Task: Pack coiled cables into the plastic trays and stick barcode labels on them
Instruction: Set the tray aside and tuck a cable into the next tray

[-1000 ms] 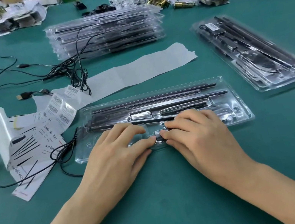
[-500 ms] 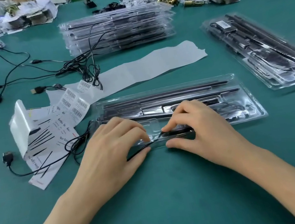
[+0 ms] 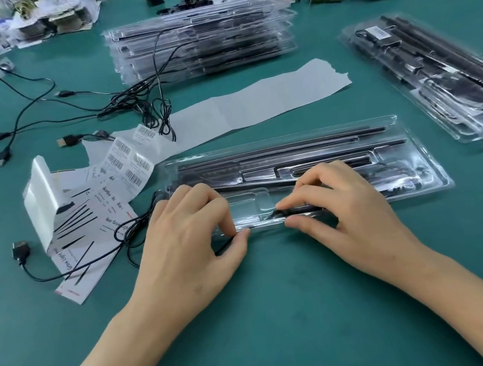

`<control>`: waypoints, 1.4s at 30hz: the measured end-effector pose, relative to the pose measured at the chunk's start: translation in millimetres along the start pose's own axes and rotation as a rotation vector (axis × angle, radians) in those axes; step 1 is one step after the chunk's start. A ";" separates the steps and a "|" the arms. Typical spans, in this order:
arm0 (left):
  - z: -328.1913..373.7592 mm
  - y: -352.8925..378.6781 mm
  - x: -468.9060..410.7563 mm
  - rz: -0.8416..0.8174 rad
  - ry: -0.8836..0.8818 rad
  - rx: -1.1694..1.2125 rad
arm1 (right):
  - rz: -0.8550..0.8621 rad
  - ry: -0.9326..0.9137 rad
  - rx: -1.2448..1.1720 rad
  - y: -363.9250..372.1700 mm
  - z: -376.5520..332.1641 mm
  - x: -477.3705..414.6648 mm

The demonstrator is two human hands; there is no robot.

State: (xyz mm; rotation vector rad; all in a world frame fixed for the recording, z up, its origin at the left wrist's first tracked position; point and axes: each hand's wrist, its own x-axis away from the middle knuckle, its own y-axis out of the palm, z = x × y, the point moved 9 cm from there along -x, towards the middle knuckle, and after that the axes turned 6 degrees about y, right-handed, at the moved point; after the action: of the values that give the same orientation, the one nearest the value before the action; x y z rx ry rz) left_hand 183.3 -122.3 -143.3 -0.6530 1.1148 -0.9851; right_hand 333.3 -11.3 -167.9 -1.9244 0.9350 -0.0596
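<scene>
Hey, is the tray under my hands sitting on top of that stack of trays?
No, the tray lies flat by itself on the green table, well in front of the stack.

The printed leaflets (image 3: 82,231) at the near left read "Grow Light" in black, partly hidden. The barcode labels (image 3: 132,166) on the backing sheet (image 3: 252,101) just beyond them and the white label (image 3: 378,31) on the far right tray (image 3: 461,130) are too small to read
</scene>
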 end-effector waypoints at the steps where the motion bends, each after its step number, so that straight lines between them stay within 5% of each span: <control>1: 2.1 -1.3 -0.1 0.008 0.012 -0.036 | 0.003 -0.004 -0.004 -0.1 -0.2 0.2; 15: 9.9 -8.7 -0.9 0.076 0.042 -0.170 | 0.032 -0.019 -0.062 -0.7 0.9 1.2; 24: 26.2 5.8 -8.0 -0.061 0.326 -0.477 | 0.029 -0.039 -0.051 0.0 -1.3 1.7; 42: -9.9 -2.8 -3.7 -0.241 0.354 -0.079 | 0.021 -0.109 0.171 3.0 -16.4 5.9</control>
State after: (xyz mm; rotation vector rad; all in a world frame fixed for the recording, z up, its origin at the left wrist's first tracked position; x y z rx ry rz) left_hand 172.7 -119.8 -142.6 -0.7047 1.4137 -1.3035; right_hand 329.1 -27.9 -163.4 -1.7425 0.8491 -0.0212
